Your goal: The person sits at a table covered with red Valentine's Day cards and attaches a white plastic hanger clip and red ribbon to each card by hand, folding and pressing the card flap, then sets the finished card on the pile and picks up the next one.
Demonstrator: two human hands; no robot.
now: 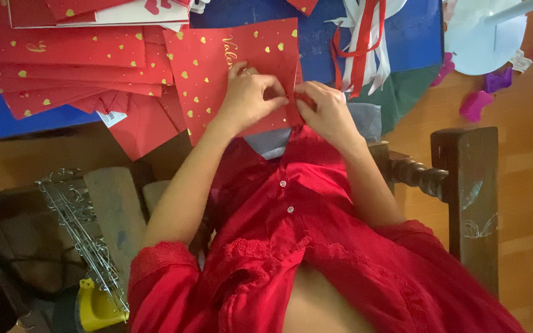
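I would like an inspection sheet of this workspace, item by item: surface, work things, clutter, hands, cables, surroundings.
Surface: blue table top, mostly covered.
Work things: red sheet with gold hearts, pinched at its right edge.
Clutter: stack of red sheets; red and white ribbons; pink scraps.
Hands: left hand and right hand both grip the sheet's edge.
Cables: nothing seen.
Surroundings: wooden chair; wire rack; wood floor.

Red buttoned blouse (291, 228), lace-trimmed sleeves.
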